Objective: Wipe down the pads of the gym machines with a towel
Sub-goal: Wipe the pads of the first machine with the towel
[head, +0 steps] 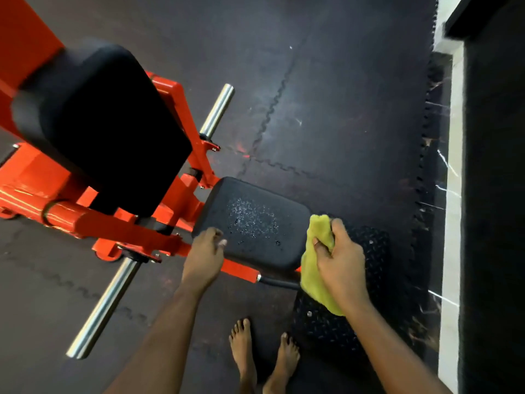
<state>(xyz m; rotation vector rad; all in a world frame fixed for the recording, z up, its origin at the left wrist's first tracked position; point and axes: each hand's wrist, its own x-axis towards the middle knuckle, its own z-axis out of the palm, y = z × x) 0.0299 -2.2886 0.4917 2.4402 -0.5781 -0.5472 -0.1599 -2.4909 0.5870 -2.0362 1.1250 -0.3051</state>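
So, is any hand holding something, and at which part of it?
The right hand grips the yellow towel around its bunched upper part; the rest hangs below. The left hand holds nothing.

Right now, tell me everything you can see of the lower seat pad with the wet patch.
The seat pad is a black rectangle with rounded corners, leather-like and finely textured, lying roughly flat on the orange frame. Fine droplets speckle its middle, unwiped. The left hand sits at its near-left edge, fingers loosely curled; contact is unclear. The right hand grips a yellow-green towel just off its right edge, not yet on the wet patch.
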